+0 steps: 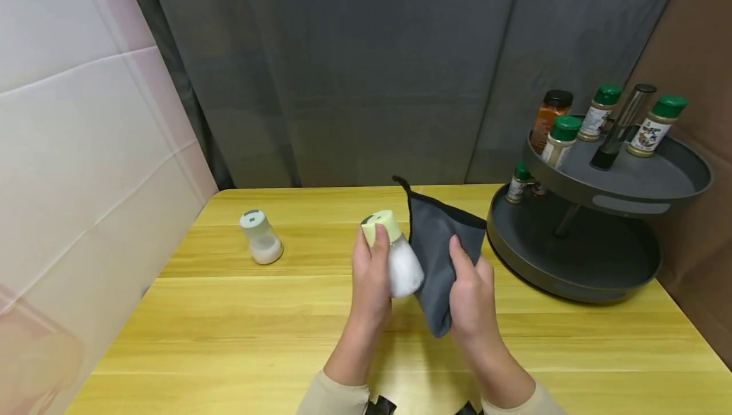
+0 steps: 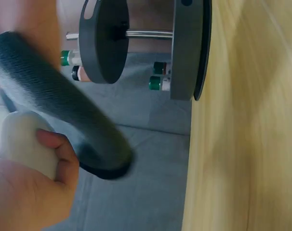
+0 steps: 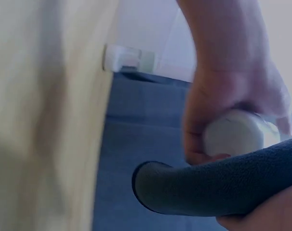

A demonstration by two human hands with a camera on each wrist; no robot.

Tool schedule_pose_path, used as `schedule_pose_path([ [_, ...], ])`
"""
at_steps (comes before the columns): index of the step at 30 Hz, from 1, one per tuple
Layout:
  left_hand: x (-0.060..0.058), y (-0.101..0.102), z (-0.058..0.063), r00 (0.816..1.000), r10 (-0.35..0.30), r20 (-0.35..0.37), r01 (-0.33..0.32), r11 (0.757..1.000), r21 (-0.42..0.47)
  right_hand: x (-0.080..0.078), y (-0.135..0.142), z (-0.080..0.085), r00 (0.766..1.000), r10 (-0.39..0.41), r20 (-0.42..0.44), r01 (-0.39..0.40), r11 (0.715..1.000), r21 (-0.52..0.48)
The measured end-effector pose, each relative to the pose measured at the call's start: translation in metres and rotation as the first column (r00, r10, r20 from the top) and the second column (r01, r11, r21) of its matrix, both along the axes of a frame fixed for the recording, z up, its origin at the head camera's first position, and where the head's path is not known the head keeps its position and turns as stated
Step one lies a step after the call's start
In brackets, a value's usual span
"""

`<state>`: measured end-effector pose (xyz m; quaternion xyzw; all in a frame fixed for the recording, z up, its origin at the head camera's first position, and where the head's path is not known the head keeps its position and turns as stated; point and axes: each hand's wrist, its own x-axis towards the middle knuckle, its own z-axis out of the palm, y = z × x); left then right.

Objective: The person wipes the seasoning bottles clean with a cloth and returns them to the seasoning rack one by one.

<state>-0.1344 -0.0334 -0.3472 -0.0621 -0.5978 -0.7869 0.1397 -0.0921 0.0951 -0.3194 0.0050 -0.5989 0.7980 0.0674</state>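
My left hand (image 1: 370, 275) grips a shaker jar (image 1: 404, 269) with a pale yellow cap and white contents, tilted and held up over the table. In the right wrist view the jar's rounded bottom (image 3: 235, 132) shows between the curled left fingers. My right hand (image 1: 472, 291) holds a folded grey cloth (image 1: 437, 250) with black edging, thumb on top. The cloth hangs right beside the jar and overlaps it in the head view. A loop sticks out at its upper corner. In the left wrist view the cloth (image 2: 64, 103) lies across just above the left hand.
A second shaker jar (image 1: 262, 237) with a whitish cap stands on the wooden table (image 1: 229, 339) at the left. On the right is a dark two-tier turntable rack (image 1: 572, 281) with several spice bottles, most green-capped. A grey curtain (image 1: 366, 72) hangs behind.
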Motion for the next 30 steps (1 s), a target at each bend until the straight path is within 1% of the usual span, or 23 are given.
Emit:
schedule_pose_path([
  [3,0.003,0.000,-0.003,0.999,0.009,-0.050,-0.015,0.991,-0.132,0.003,-0.001,0.009,0.993,-0.056,-0.108,0.067,0.993,0.099],
  [4,0.004,-0.001,-0.004,0.997,0.003,-0.075,-0.016,0.986,-0.163,0.003,-0.002,0.010,0.987,-0.073,-0.145,0.093,0.987,0.133],
  [6,0.006,0.000,-0.004,0.992,-0.017,-0.129,-0.009,0.980,-0.197,0.005,-0.006,0.010,0.972,-0.094,-0.216,0.137,0.972,0.192],
  [8,0.007,0.000,-0.004,0.985,-0.041,-0.168,0.006,0.979,-0.204,0.006,-0.012,0.006,0.952,-0.106,-0.288,0.181,0.952,0.246],
  [10,0.008,0.001,-0.003,0.979,-0.054,-0.198,0.013,0.979,-0.202,0.006,-0.019,-0.002,0.921,-0.109,-0.373,0.223,0.935,0.275],
  [12,0.009,0.001,-0.002,0.976,-0.046,-0.211,0.002,0.979,-0.205,0.005,-0.025,-0.011,0.890,-0.106,-0.444,0.260,0.917,0.302],
  [13,0.009,0.001,-0.001,0.976,-0.037,-0.214,-0.007,0.979,-0.201,0.005,-0.027,-0.016,0.883,-0.099,-0.459,0.265,0.912,0.313],
  [14,0.009,0.000,0.000,0.976,-0.026,-0.217,-0.018,0.980,-0.200,0.005,-0.029,-0.020,0.884,-0.091,-0.458,0.261,0.909,0.324],
  [15,0.009,-0.001,0.000,0.976,-0.015,-0.218,-0.029,0.980,-0.197,0.006,-0.030,-0.024,0.896,-0.081,-0.437,0.247,0.909,0.337],
  [16,0.009,-0.002,0.001,0.976,-0.004,-0.216,-0.039,0.980,-0.194,0.006,-0.030,-0.026,0.916,-0.069,-0.394,0.218,0.912,0.347],
  [18,0.009,-0.003,0.002,0.979,0.017,-0.204,-0.057,0.979,-0.194,0.006,-0.029,-0.029,0.959,-0.045,-0.281,0.148,0.922,0.357],
  [19,0.009,-0.003,0.002,0.980,0.019,-0.197,-0.059,0.979,-0.197,0.005,-0.027,-0.028,0.973,-0.039,-0.226,0.119,0.928,0.353],
  [20,0.008,-0.003,0.001,0.981,0.017,-0.192,-0.056,0.978,-0.203,0.005,-0.026,-0.026,0.982,-0.037,-0.186,0.101,0.933,0.346],
  [21,0.008,-0.002,0.000,0.983,0.009,-0.182,-0.048,0.977,-0.209,0.004,-0.024,-0.024,0.986,-0.041,-0.164,0.095,0.937,0.336],
  [22,0.009,-0.001,-0.001,0.985,0.002,-0.171,-0.040,0.975,-0.217,0.003,-0.023,-0.020,0.986,-0.051,-0.161,0.102,0.939,0.328],
  [24,0.009,0.001,-0.002,0.988,-0.019,-0.150,-0.016,0.973,-0.229,0.002,-0.022,-0.015,0.973,-0.082,-0.214,0.148,0.938,0.314],
  [26,0.009,0.002,-0.002,0.990,-0.037,-0.138,0.006,0.975,-0.222,0.002,-0.023,-0.012,0.948,-0.106,-0.300,0.199,0.933,0.300],
  [28,0.009,0.003,0.000,0.990,-0.040,-0.132,0.011,0.978,-0.209,0.002,-0.025,-0.013,0.918,-0.118,-0.378,0.245,0.920,0.307],
  [29,0.009,0.004,0.000,0.991,-0.039,-0.132,0.011,0.979,-0.203,0.002,-0.026,-0.015,0.913,-0.118,-0.389,0.251,0.917,0.310],
  [30,0.009,0.004,0.001,0.991,-0.035,-0.132,0.008,0.980,-0.199,0.003,-0.026,-0.017,0.918,-0.116,-0.380,0.246,0.916,0.317],
])
